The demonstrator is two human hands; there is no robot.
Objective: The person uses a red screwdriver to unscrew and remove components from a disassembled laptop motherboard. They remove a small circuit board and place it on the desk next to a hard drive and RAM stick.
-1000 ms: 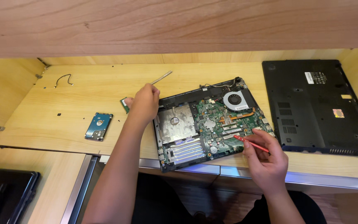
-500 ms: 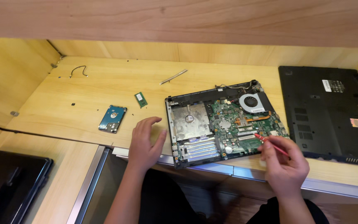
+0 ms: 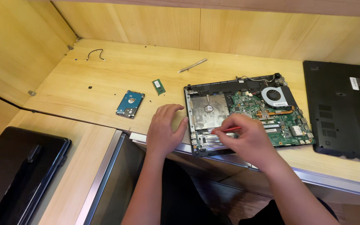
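**Both hands now close in on the near left corner of the opened laptop**

Half a second ago the left hand was pulled back at the desk edge and the right hand worked at the near right side of the board. Now both have gathered at the near left corner of the opened laptop base [image 3: 246, 114], so the work has shifted from the green circuit board [image 3: 278, 116] to the silver drive bay [image 3: 208, 109] side.

The laptop base lies open on the wooden desk [image 3: 117, 71], centre right, its near edge just over the desk's metal lip. The left hand [image 3: 165, 129] rests flat beside the base's left edge, fingers loosely spread and holding nothing, thumb touching the frame. The right hand [image 3: 246, 139] is closed around a red-handled screwdriver [image 3: 226, 130], whose tip points left onto the near part of the silver bay.

A black bottom cover [image 3: 342, 112] lies far right. Left of the hands, well apart, sit a blue hard drive [image 3: 130, 103], a small green memory stick [image 3: 159, 86] and, farther back, a thin metal strip [image 3: 192, 65].
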